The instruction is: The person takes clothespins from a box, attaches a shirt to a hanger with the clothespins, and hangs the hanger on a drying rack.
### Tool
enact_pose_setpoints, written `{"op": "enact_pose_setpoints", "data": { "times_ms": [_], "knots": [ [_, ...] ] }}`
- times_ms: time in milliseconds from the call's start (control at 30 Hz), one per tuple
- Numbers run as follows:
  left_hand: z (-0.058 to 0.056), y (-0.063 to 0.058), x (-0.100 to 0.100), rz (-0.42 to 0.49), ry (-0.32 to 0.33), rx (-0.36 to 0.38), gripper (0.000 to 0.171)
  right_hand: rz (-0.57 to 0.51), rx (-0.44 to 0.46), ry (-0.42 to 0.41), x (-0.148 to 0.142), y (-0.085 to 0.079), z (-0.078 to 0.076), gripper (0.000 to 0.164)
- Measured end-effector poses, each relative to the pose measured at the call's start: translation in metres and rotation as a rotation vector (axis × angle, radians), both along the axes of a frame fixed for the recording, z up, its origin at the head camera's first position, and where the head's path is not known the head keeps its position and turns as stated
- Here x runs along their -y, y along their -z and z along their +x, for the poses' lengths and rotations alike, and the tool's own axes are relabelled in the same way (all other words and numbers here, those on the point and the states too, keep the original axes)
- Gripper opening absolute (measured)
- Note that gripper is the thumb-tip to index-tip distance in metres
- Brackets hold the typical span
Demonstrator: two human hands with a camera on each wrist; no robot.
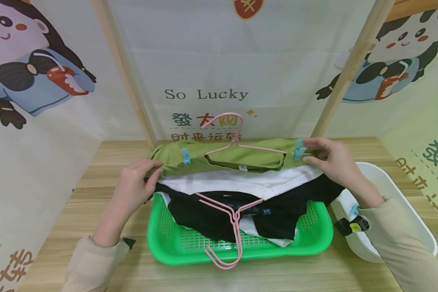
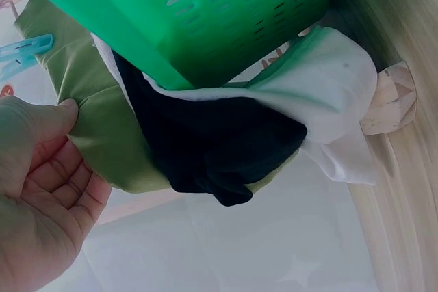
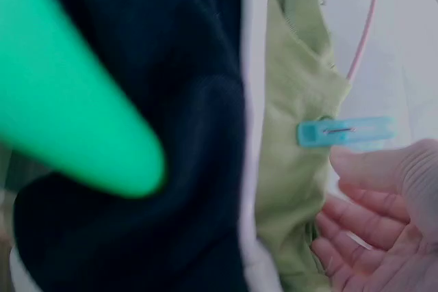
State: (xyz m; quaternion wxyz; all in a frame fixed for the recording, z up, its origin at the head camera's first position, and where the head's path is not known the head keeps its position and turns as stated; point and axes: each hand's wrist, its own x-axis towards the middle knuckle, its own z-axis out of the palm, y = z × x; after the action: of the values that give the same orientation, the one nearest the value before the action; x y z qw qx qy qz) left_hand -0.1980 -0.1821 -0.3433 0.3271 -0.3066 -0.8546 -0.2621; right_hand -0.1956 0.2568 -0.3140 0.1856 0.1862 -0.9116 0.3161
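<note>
A green shirt (image 1: 219, 160) hangs on a pink hanger (image 1: 237, 142), with a light blue clothespin (image 1: 185, 156) on its left shoulder and another clothespin (image 1: 299, 149) on its right. My left hand (image 1: 136, 180) pinches the green shirt's left end, the thumb on the cloth in the left wrist view. At the other end my right hand (image 1: 336, 162) holds the green shirt's edge, its thumb beside the clothespin (image 3: 345, 131). Below lie a white garment (image 1: 219, 181) and black clothing (image 1: 204, 217), with more pink hangers (image 1: 235, 227) whose hooks point toward me.
The clothing lies across a green perforated basket (image 1: 241, 257) on the wooden table (image 1: 138, 271). On the right stands a white tub (image 1: 419, 231) with a blue clothespin (image 1: 354, 210) near its left side. Two wooden posts (image 1: 125, 73) rise behind, before a printed backdrop.
</note>
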Motion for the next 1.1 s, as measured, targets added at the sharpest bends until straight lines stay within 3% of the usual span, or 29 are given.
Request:
{"op": "enact_pose_setpoints", "data": {
  "times_ms": [200,433,700,900,1100],
  "knots": [
    [-0.002,0.000,-0.001,0.003,0.001,-0.010,0.014,0.179,-0.057,0.018,-0.008,0.007,-0.004,0.010],
    [-0.006,-0.008,-0.002,-0.002,0.018,-0.012,0.014,0.145,-0.192,0.015,-0.011,0.002,-0.001,0.008],
    [-0.023,-0.046,-0.008,-0.020,0.043,-0.090,0.012,0.087,-0.433,0.099,-0.013,-0.024,0.010,0.009],
    [-0.037,-0.072,-0.019,-0.022,0.054,-0.063,0.010,0.048,-0.536,0.163,-0.018,-0.031,0.012,0.010],
    [-0.053,-0.090,-0.032,-0.005,0.046,-0.055,0.010,0.026,-0.627,0.254,-0.020,-0.035,0.012,0.007]
  ]
}}
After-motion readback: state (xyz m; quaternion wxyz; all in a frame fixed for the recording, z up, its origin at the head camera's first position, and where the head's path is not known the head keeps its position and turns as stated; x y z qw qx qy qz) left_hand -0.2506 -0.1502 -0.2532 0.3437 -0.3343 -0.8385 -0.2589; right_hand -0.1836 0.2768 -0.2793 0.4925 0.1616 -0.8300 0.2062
